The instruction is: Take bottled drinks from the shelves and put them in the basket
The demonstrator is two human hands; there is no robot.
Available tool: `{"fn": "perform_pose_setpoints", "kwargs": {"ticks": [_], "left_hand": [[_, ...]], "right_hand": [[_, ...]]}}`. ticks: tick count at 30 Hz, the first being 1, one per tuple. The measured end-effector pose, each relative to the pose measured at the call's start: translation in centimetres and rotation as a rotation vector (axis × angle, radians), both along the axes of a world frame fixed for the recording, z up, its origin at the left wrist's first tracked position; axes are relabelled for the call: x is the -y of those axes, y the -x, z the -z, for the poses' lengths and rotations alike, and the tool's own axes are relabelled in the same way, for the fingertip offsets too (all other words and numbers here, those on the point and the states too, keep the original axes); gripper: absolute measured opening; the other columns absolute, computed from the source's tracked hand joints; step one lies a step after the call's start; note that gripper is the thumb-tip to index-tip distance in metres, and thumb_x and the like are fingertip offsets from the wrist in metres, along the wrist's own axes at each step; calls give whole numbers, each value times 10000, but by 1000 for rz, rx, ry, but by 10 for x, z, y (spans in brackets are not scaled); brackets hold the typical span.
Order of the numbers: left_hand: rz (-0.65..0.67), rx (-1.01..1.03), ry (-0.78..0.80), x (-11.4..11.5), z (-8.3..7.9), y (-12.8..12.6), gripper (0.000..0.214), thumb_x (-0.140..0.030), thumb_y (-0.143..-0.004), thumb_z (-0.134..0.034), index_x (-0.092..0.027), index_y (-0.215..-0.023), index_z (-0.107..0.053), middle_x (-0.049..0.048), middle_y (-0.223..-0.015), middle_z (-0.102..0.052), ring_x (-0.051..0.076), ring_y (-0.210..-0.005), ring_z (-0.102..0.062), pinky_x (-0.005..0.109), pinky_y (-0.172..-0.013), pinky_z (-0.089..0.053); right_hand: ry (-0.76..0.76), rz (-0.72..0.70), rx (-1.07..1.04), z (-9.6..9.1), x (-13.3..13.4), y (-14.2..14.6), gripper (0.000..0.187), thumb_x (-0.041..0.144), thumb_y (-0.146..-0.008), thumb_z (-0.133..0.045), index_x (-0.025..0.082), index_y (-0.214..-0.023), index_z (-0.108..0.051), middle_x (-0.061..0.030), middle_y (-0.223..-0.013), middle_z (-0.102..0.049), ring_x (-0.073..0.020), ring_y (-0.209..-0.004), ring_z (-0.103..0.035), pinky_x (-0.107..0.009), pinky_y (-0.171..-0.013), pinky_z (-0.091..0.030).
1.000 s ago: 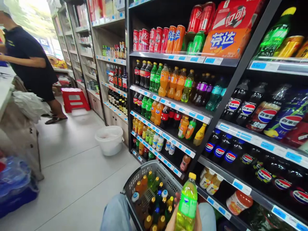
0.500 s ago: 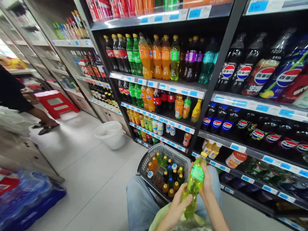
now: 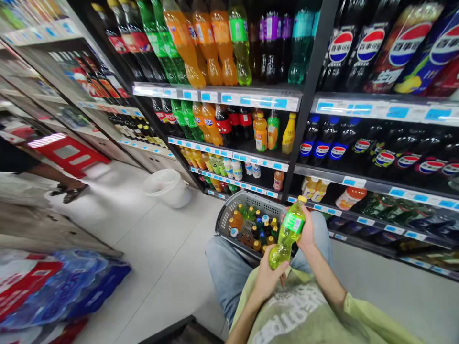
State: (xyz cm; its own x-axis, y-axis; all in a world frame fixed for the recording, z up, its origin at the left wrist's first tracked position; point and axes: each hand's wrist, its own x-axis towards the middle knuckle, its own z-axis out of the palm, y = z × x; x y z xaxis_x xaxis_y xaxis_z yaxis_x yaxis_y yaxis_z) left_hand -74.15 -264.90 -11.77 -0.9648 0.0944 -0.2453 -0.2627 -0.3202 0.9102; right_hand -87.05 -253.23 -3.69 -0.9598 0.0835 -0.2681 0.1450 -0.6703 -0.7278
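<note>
Both hands hold a bottle of yellow-green soda point(image 3: 289, 231) with a yellow cap and a green label, tilted above my lap. My left hand point(image 3: 268, 273) wraps round its base. Near the label, my right hand point(image 3: 307, 229) grips the upper part, its far fingers partly behind the bottle. Just beyond my knees stands a grey basket point(image 3: 224, 219) with several bottles upright in it, their caps orange, yellow, blue and white. The bottle and my hands hide part of the basket's near right side.
Shelves of soda bottles point(image 3: 233, 99) rise in front, with large cola bottles point(image 3: 340, 48) on the right. A white bucket point(image 3: 168, 187) stands on the floor left of the basket. Wrapped water packs point(image 3: 79, 282) lie at left; a person's legs point(image 3: 53, 174) and a red stool point(image 3: 71, 155) are farther back.
My view has tipped downward, bringing more of my shirt into sight. The bottle has turned so its label's barcode shows, and my left hand has slid to its base.
</note>
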Motion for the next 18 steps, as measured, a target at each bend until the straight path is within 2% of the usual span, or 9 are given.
{"fn": "perform_pose_setpoints", "kwargs": {"ticks": [4, 6, 8, 10, 13, 16, 18], "left_hand": [[128, 63, -158, 3, 0, -10, 890, -847, -758, -750, -237, -1367, -526, 7, -853, -734, 117, -434, -546, 260, -427, -416], [196, 101, -197, 4, 1, -11, 969, -980, -717, -627, -212, -1308, -617, 21, -731, -723, 127, -377, -494, 270, -405, -343], [236, 196, -231, 5, 4, -8, 1093, -1095, -646, -454, -165, -1163, -704, 16, -530, -625, 126, -316, -399, 273, -379, -246], [220, 304, -267, 6, 7, -4, 1137, -1131, -611, -332, -139, -997, -731, -8, -380, -472, 111, -283, -292, 273, -369, -151], [125, 354, -307, 5, 9, 0, 1018, -1115, -611, -366, -173, -820, -692, -31, -331, -368, 104, -299, -253, 268, -379, -111], [62, 346, -332, 2, 8, 0, 910, -1093, -597, -493, -206, -738, -638, 1, -415, -470, 121, -365, -377, 263, -387, -189], [9, 320, -348, 1, 6, -2, 873, -1057, -610, -569, -203, -779, -632, 24, -505, -549, 132, -413, -435, 267, -392, -240]], "right_hand": [[14, -63, -10, -8, -3, -2, 433, 563, -813, -785, 227, -1070, -693, -1, -860, -781, -209, -763, -770, -304, -687, -640], [14, -71, -17, -10, -4, -4, 434, 574, -805, -783, 231, -1054, -692, -9, -854, -777, -218, -750, -764, -330, -690, -651], [17, -67, -31, -11, -4, -7, 436, 589, -792, -787, 233, -1023, -688, -18, -836, -769, -231, -754, -764, -357, -693, -661], [24, -73, -42, -12, -4, -9, 429, 587, -779, -798, 232, -995, -690, -27, -833, -764, -244, -788, -771, -375, -709, -668], [36, -74, -45, -12, -2, -11, 405, 560, -755, -813, 227, -953, -695, -28, -830, -758, -253, -831, -775, -383, -730, -671], [41, -71, -45, -10, 0, -11, 365, 534, -767, -789, 230, -943, -692, -24, -840, -757, -246, -840, -775, -381, -743, -670], [38, -68, -34, -9, 1, -11, 344, 523, -781, -769, 234, -946, -685, -21, -849, -759, -240, -837, -774, -375, -744, -667]]}}
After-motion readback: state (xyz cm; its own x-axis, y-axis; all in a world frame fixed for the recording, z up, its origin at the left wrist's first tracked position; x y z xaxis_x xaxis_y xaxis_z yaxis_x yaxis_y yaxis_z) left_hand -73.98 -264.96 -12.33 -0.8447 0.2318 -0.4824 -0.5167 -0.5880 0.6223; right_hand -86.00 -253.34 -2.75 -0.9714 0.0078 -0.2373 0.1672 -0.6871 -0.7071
